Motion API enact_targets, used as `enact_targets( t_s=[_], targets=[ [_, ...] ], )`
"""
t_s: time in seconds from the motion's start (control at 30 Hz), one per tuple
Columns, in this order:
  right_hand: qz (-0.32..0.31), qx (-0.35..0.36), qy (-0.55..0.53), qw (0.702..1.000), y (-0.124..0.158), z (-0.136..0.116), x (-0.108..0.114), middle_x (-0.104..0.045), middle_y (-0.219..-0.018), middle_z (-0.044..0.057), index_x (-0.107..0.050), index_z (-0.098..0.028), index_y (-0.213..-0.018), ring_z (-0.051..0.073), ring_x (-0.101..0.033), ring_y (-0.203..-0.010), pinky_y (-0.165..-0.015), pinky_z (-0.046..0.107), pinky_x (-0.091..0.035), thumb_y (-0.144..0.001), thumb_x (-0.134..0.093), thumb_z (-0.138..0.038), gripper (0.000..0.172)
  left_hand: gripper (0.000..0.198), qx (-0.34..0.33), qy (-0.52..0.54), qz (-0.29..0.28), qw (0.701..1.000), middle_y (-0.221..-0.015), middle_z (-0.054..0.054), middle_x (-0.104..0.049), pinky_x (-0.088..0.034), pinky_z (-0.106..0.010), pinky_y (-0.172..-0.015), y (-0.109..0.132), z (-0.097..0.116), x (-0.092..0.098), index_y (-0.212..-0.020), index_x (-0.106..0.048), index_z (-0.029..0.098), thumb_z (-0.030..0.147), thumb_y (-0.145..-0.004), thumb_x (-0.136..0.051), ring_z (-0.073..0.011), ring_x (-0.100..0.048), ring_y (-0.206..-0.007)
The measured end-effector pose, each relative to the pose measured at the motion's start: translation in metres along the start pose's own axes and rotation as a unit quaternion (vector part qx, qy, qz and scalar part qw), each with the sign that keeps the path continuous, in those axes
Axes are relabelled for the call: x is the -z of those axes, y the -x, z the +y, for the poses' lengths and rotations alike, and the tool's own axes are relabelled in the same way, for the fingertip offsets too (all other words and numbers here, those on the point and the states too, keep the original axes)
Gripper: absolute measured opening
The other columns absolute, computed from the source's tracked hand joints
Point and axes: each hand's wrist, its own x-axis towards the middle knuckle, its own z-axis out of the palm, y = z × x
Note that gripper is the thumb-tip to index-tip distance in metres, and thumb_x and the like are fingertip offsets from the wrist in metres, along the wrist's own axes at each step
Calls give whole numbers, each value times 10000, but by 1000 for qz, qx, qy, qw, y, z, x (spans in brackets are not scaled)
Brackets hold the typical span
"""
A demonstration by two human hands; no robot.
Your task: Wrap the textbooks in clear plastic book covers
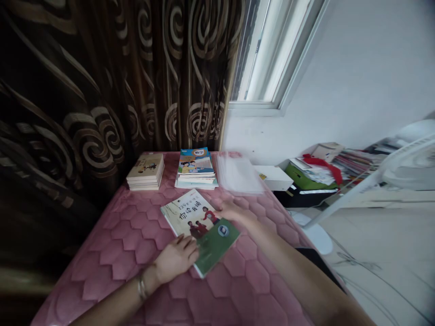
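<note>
Book (203, 233): slanted lengthwise, far-left to near-right
Left hand (177, 257): gripped near-left edge
Right hand (231, 210): touched far-right edge, grip unclear

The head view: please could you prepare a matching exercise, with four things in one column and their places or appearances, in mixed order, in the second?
Column A
1. green-and-white book
2. blue-covered book
3. curtain
4. red strip

Column B
a. dark, with pale swirls
b. right of the pink quilted cover in the picture
c. touched by the left hand
d. on top of a stack

Right pairs: 1-c, 2-d, 3-a, 4-b
</note>
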Motion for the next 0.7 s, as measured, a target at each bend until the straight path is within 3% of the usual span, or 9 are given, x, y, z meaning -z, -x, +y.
enact_targets(
  t_s=[0.1, 0.23, 0.33, 0.5, 0.7],
  targets=[
    [-54, -34, -27, 998, 35, 3, -16, -578, -425, -5, -604, -189, -502, 137, -590, -460, -453, 204, -419, -770, -668, -378, 334, 243, 53, 15, 5, 998, -1121, -94, -686, -484, -384, -956, 35, -27, -5, -1019, -625, 181, 47, -879, -478, -220, -608, -1097],
    [-55, -48, -84, 994, 64, -4, -39, -563, -431, -16, -582, -179, -513, 101, -561, -433, -428, 171, -381, -811, -619, -329, 336, 401, 247, 65, -13, 967, -1204, -111, -654, -514, -361, -920, 55, -67, -9, -1013, -643, 185, -55, -783, -418, -226, -615, -1119],
    [-18, -74, -151, 986, 69, -8, -48, -554, -444, -29, -598, -181, -601, 101, -541, -403, -406, 176, -378, -820, -603, -300, 249, 417, 358, 160, -25, 919, -1136, -104, -683, -498, -345, -939, 48, -85, -6, -967, -643, 186, -60, -760, -378, -202, -647, -1067],
    [11, -91, -205, 974, 62, -12, -46, -633, -551, -9, -609, -184, -707, 125, -612, -477, -406, 177, -421, -850, -562, -264, 171, 262, 543, 283, -55, 789, -1069, -97, -722, -491, -310, -883, 20, -92, 1, -1079, -592, 184, 141, -897, -408, -200, -675, -1010],
    [8, -122, -259, 958, 44, -13, -45, -710, -719, 28, -617, -176, -721, 141, -675, -565, -433, 186, -495, -845, -578, -262, 155, 219, 611, 284, -72, 736, -1013, -162, -727, -487, -323, -780, -8, -94, -16, -924, -644, 147, 297, -888, -488, -278, -689, -957]
  ],
)
